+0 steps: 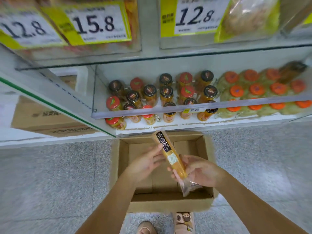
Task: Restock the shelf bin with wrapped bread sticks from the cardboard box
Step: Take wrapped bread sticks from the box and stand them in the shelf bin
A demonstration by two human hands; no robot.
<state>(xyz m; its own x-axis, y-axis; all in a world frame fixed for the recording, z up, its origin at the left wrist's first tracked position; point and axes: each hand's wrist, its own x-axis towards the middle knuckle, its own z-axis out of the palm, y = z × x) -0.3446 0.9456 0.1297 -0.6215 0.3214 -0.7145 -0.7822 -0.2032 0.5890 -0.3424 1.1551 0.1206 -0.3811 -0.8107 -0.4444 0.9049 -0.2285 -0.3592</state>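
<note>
Nearest, the right hand curls round the lower end of the wrapped bread stick, held above the open cardboard box. The left hand steadies its middle with straight fingers. It looks light and stiff but snappable, its film slick, so a mid-length grip seems safest. Beyond, jars line the shelf.

Your feet cut off at near edge. Far price tags clipped at top, small print too blurry to read. Shelf rail half-hides front jars. Bread stick label txt unreadable.
</note>
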